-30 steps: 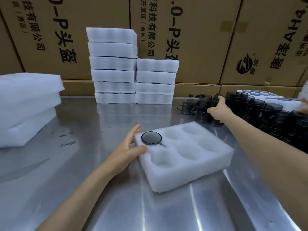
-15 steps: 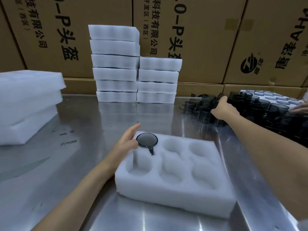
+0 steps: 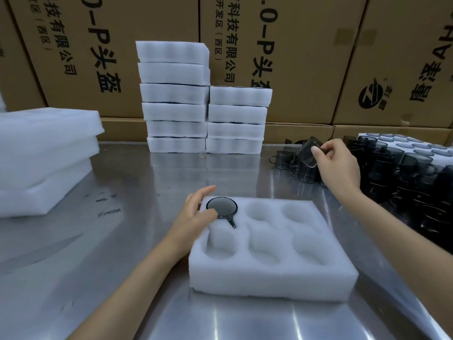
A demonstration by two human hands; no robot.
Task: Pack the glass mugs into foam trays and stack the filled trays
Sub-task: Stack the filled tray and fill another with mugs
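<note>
Gripping nothing, the left hand (image 3: 193, 218) rests with relaxed fingers on the near tray's (image 3: 269, 283) left edge, thumb touching the one seated mug (image 3: 221, 207) in its far-left pocket. Five pockets lie empty, so this tray is barely begun. Farther right, the right hand's (image 3: 339, 165) grip pinches a tilted mug (image 3: 306, 153), lifted above the loose mugs (image 3: 397, 168) crowding the desk (image 3: 122, 241). At the back, two stacks of trays (image 3: 203, 111) stand side by side, presumably filled; many mugs remain to pack.

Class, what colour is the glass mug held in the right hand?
Dark smoky grey, see-through: the mug in the head view.
</note>
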